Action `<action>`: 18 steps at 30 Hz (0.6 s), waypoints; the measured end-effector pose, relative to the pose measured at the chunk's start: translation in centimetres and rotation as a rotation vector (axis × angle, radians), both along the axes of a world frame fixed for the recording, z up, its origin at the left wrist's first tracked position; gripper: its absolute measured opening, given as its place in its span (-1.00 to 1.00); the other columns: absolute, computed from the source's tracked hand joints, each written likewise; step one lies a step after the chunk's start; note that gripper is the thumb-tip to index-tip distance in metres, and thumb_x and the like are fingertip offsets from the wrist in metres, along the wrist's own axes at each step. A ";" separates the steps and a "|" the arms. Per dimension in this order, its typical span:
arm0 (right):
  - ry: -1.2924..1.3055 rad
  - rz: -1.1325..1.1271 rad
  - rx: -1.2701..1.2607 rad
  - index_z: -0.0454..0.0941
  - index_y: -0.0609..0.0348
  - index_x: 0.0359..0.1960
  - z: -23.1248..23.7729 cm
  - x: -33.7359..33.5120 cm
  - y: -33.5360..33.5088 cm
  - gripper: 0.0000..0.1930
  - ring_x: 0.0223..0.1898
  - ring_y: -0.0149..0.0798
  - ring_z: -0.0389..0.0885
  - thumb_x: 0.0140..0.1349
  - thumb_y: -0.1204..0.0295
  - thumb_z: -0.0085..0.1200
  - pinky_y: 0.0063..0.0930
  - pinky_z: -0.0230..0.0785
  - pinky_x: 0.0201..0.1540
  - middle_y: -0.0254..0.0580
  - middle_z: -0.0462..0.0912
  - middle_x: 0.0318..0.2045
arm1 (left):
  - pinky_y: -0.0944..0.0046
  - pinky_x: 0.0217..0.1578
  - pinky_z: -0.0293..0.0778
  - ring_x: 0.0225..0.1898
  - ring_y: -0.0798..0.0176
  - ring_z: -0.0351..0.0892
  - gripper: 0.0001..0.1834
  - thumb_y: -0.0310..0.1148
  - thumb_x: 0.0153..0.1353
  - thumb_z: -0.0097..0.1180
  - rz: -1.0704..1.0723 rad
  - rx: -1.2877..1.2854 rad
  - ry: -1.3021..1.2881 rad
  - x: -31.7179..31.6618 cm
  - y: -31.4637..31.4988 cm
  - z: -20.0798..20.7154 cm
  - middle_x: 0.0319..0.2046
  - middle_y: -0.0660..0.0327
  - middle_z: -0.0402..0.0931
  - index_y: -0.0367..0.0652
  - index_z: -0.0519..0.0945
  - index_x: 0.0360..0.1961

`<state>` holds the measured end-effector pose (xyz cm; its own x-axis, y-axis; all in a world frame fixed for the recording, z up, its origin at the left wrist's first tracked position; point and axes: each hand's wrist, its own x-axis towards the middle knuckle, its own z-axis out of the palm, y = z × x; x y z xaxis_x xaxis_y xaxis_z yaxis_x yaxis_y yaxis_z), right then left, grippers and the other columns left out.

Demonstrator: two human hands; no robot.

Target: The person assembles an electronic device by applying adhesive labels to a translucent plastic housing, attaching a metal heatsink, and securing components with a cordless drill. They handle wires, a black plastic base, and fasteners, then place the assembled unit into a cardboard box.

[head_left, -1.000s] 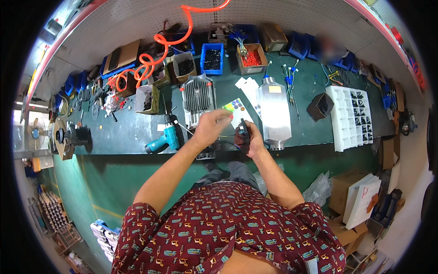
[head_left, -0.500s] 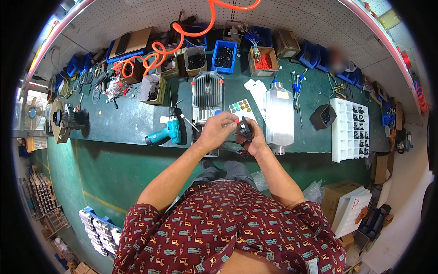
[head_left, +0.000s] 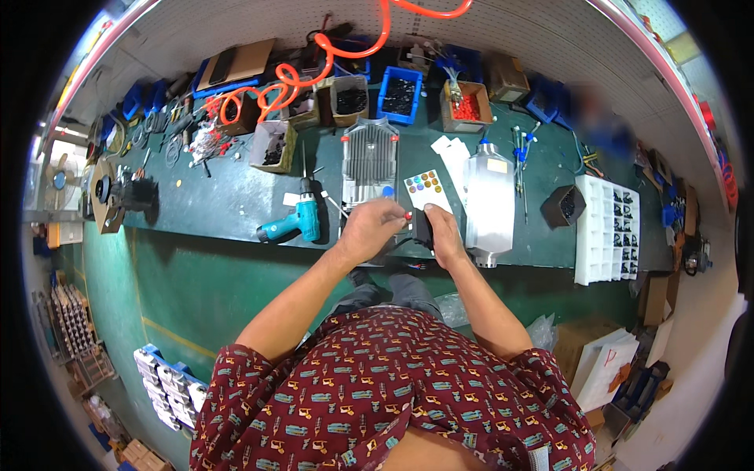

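My right hand [head_left: 446,234] grips a small black box-shaped part [head_left: 422,228] with wires hanging from its lower end. Close beside it, my left hand [head_left: 371,229] pinches a tiny red piece [head_left: 408,215] between thumb and fingertips. Whether the red piece touches the black part, I cannot tell. Both hands are over the bench's front edge. Just beyond my left hand lies a finned grey metal housing [head_left: 371,153] with red bits at its upper corners. A white sheet of round coloured stickers [head_left: 428,187] lies past my fingers.
A teal cordless drill [head_left: 302,220] lies left of my hands. To the right are a smooth silver housing [head_left: 490,204], a black bin [head_left: 564,206] and a white compartment tray [head_left: 591,235]. Bins of small parts, including a box of red pieces [head_left: 466,108], line the back under a coiled orange hose [head_left: 326,47].
The black part has turned in my right hand and now shows a broad flat side. My left hand stays at its edge with the red piece. The whole view has shifted slightly.
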<state>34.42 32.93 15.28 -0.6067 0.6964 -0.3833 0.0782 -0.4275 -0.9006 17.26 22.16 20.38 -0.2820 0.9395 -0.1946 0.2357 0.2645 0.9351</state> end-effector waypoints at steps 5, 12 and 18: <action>-0.185 0.126 0.641 0.38 0.32 -0.44 2.2 -0.3 -2.2 -0.64 -0.54 -0.34 0.28 0.47 0.30 0.01 -0.32 0.26 -0.44 -0.14 0.36 -0.63 | 0.39 -0.33 0.48 -0.35 0.52 0.52 -0.73 -0.32 0.30 0.31 0.169 -0.172 -0.419 0.8 -3.2 0.1 -0.36 0.32 0.63 -0.36 0.67 -0.16; -0.233 0.212 0.804 0.44 0.32 -0.43 2.0 -1.5 -4.4 -0.69 -0.51 0.20 0.55 0.42 0.33 0.07 -0.14 0.38 -0.41 0.17 0.53 -0.57 | 0.38 -0.38 0.48 -0.38 0.47 0.54 -0.70 -0.29 0.23 0.38 0.311 -0.092 -0.430 1.5 -5.9 -3.0 -0.39 0.24 0.64 -0.35 0.67 -0.24; -0.265 0.152 0.440 0.49 0.36 -0.43 0.6 -2.0 -2.6 -0.59 -0.48 -0.41 0.27 0.46 0.22 -0.02 -0.38 0.25 -0.40 -0.22 0.43 -0.62 | 0.41 -0.33 0.47 -0.30 0.47 0.54 -0.64 -0.20 0.32 0.29 0.735 -0.067 -0.514 -1.8 -5.8 -7.2 -0.27 0.40 0.61 -0.19 0.63 0.03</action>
<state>32.41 30.30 15.91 -0.6351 0.7378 -0.2287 0.3590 0.0197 -0.9331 15.46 16.35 13.18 -0.6705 0.5388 -0.5101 -0.4574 0.2412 0.8559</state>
